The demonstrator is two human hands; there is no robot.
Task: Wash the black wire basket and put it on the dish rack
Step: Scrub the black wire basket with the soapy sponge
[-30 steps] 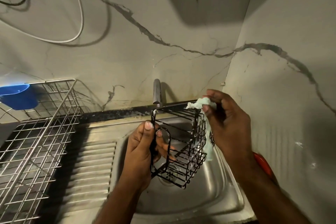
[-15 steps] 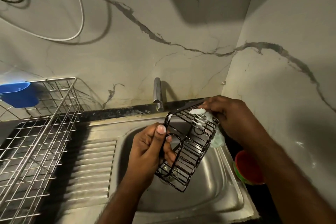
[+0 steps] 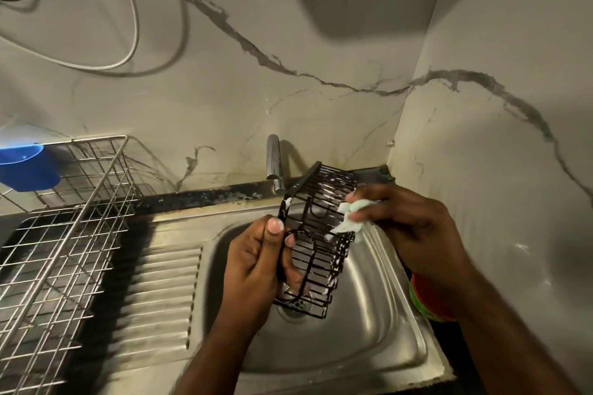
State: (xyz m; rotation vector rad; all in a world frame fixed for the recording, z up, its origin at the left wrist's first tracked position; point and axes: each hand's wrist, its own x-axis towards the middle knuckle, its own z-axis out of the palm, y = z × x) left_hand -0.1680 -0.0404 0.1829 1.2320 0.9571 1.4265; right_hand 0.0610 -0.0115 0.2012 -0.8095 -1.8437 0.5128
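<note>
At the far left a blue plastic cup point(image 3: 27, 167) hangs on the back corner of the wire dish rack point(image 3: 61, 234), which stands on the dark counter beside the ridged steel drainboard point(image 3: 160, 292). Behind the basin a chrome tap point(image 3: 274, 163) rises against the veined marble wall point(image 3: 224, 90), where a white cable point(image 3: 131, 22) loops down.

The left hand point(image 3: 256, 263) is over the sink basin point(image 3: 369, 330) and grips the near left end of the black wire basket point(image 3: 317, 240): the thumb lies flat along the outside of the frame, nail up, and the curled fingers reach in through the wires from behind, their tips showing inside the looped handle wire. The basket is held in the air above the drain, tilted, its far end raised toward the tap and flecked with white suds.

The right hand point(image 3: 407, 228) pinches a pale green cloth point(image 3: 351, 218) between bent fingers and thumb and presses it on the right side wall of the basket. Under the right forearm, a red and green round object point(image 3: 426, 301) sits just beside the sink's right rim.
</note>
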